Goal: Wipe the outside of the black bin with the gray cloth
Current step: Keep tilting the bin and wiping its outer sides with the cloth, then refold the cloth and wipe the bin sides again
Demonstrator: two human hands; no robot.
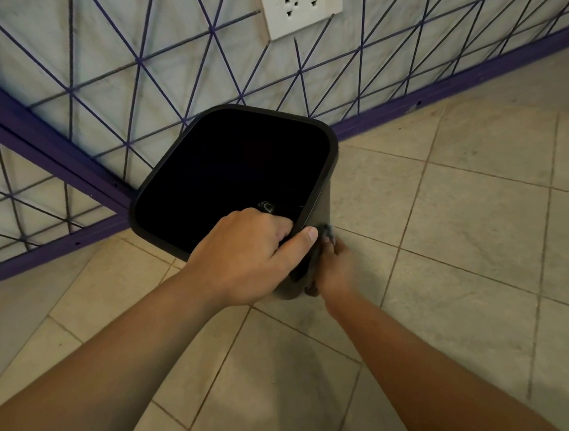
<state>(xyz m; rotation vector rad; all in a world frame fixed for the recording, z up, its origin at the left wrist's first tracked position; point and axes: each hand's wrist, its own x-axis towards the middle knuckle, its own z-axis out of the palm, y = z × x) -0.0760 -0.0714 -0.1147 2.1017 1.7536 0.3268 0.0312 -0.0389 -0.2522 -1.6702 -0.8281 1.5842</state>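
Head | left hand (pixel 245 256) grips black bin (pixel 310 134) rim | right hand (pixel 332 269) presses gray cloth (pixel 324 232) against bin side

Hidden and cut off
The left hand (pixel 245 253) covers most of the gray cloth (pixel 326 232); the socket (pixel 302 5) label is unreadable.

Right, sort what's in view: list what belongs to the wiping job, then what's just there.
In the job:
- black plastic bin, left hand gripping its rim
- gray cloth, pressed to the bin's side by right hand

Just there:
- white wall socket
- purple wire grid
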